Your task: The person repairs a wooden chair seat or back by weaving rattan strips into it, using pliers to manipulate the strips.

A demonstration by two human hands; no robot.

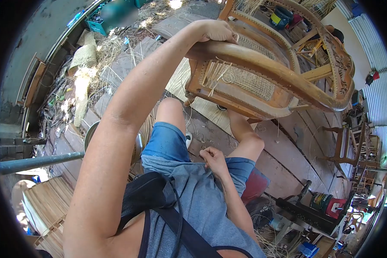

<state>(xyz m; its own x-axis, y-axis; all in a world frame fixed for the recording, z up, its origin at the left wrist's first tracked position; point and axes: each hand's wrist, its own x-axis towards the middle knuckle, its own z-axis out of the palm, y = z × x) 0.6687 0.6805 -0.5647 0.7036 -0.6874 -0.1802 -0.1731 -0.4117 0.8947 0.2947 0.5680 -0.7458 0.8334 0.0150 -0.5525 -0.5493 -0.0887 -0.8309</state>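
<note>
A wooden chair with a curved armrest and woven cane panels stands tilted in front of my knees. My left hand is stretched across to the far end of the armrest, its fingers curled downward and partly hidden. A pale bit shows by its fingertips; I cannot make out what it holds. Loose cane strands stick out from the nearer side panel, some short and parallel. Over my lap, my right hand is closed, thumb against fingers, and whatever is in it is too small to name.
Cane scraps and strips litter the floor at the left. A teal crate sits at the back left. Bundled pale strips lie at lower left. Another chair frame and a dark bench with a red-and-green tool are at right.
</note>
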